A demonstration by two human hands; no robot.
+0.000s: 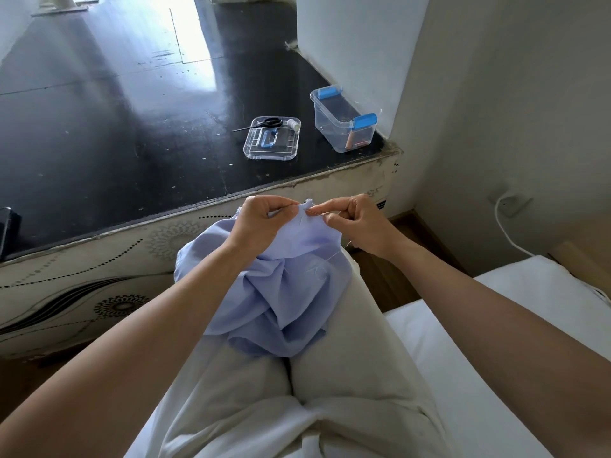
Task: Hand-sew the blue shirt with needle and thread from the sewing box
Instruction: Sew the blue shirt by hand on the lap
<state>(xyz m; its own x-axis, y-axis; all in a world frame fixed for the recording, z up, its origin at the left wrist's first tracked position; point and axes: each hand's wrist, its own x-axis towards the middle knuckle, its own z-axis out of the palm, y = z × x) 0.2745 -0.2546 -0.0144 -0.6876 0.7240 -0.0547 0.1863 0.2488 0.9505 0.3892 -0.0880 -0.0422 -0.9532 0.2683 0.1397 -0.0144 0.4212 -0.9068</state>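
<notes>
Blue shirt: on lap, edge pinched in left grip.
Needle: pinched in right grip, just beside left fingertips.
Risk: pricked finger; slack thread below right grip may tangle.

The needle, pinched by the right hand, is too thin to make out. The left hand hides the shirt fold it grips. A dark object is cut by the left edge. The box contents are too small to tell.
</notes>
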